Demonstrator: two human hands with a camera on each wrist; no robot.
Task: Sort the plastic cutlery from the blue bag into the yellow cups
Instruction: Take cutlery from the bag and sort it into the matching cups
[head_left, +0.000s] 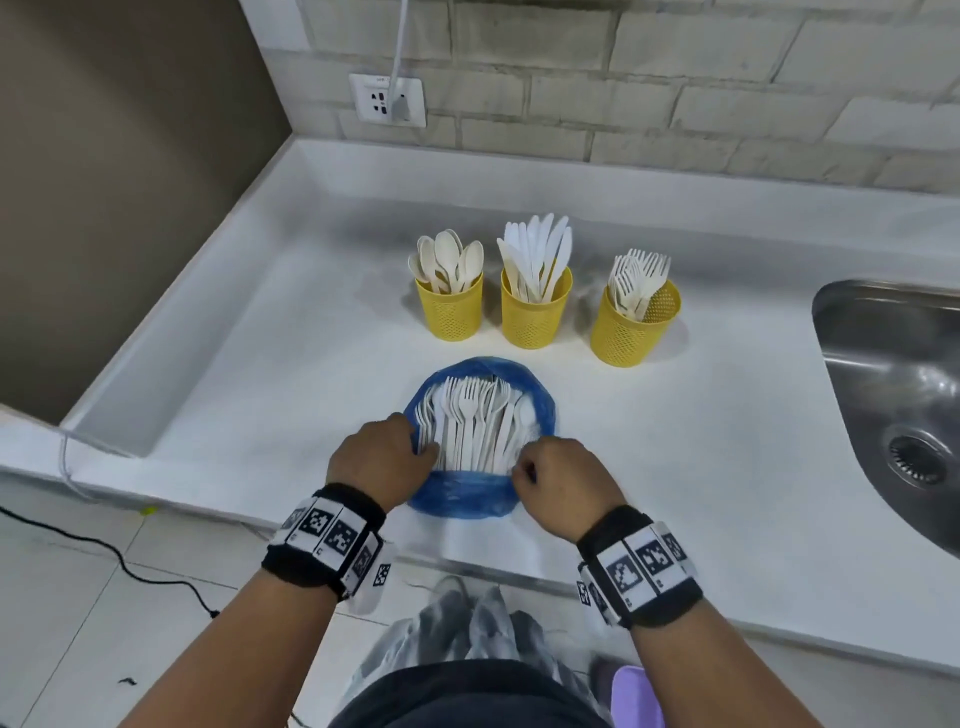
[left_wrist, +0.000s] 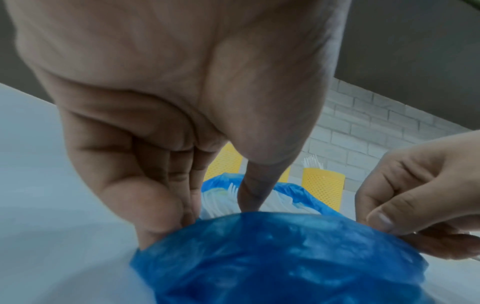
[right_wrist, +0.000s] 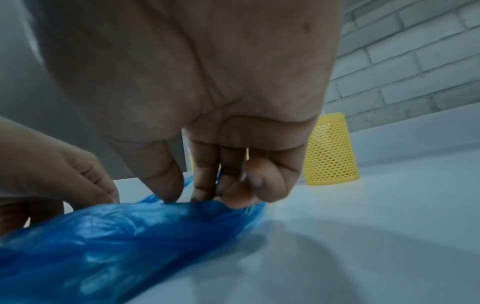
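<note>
The blue bag's (head_left: 457, 499) near rim is pinched by the left hand (head_left: 379, 457) and right hand (head_left: 561, 480); fingertips are hidden.

I can't see the left hand (head_left: 382, 457) fingertips in head view; they're tucked behind the blue bag (head_left: 462, 493) rim. Cutlery (head_left: 475, 421) handles are hidden under the bag's near fold. Sink (head_left: 893, 395) is cut off at the right edge. Wrist views are blurry.
</note>
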